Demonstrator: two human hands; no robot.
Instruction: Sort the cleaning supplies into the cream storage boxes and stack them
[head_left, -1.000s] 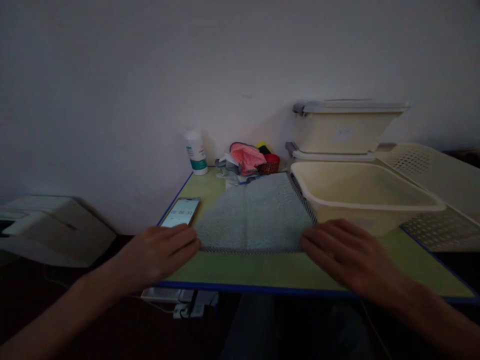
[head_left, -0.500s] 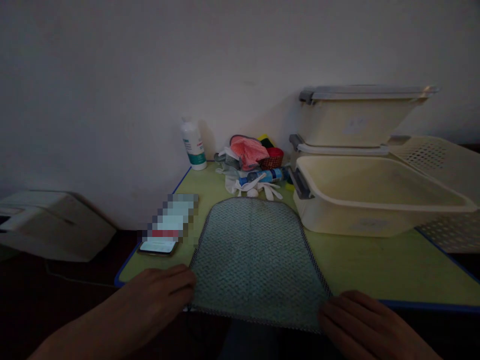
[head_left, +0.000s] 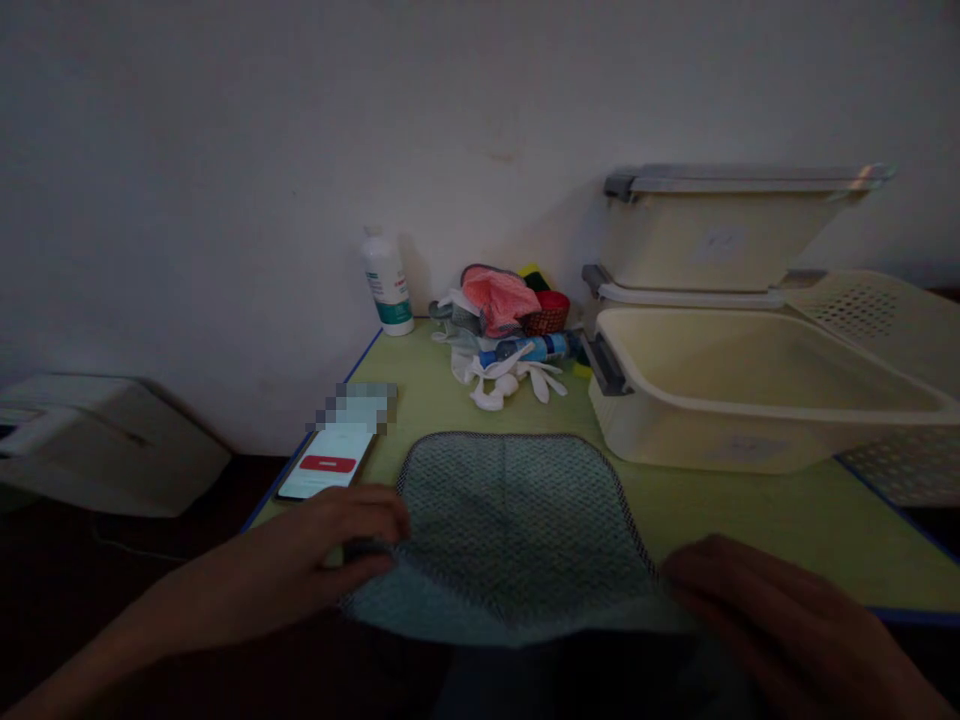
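A grey-green cleaning cloth (head_left: 517, 510) with a dark stitched border lies on the green table, its near edge lifted and folding over. My left hand (head_left: 345, 535) pinches the cloth's left side between thumb and fingers. At the right side, my right hand (head_left: 772, 590) has its fingers closed on the cloth's near corner; its fingertips are partly hidden in shadow. The near fold hangs between both hands, past the table's front edge.
A phone (head_left: 330, 460) rests left of the cloth. Behind are a white bottle (head_left: 388, 285), a pink cloth (head_left: 499, 300), white gloves (head_left: 495, 388) and a blue bottle (head_left: 544, 348). An open cream bin (head_left: 697, 440) and a lidded bin (head_left: 720, 240) stand right.
Both hands have raised the near edge of the cloth, which now folds over. The cloth's far edge has slid toward me, away from the gloves.
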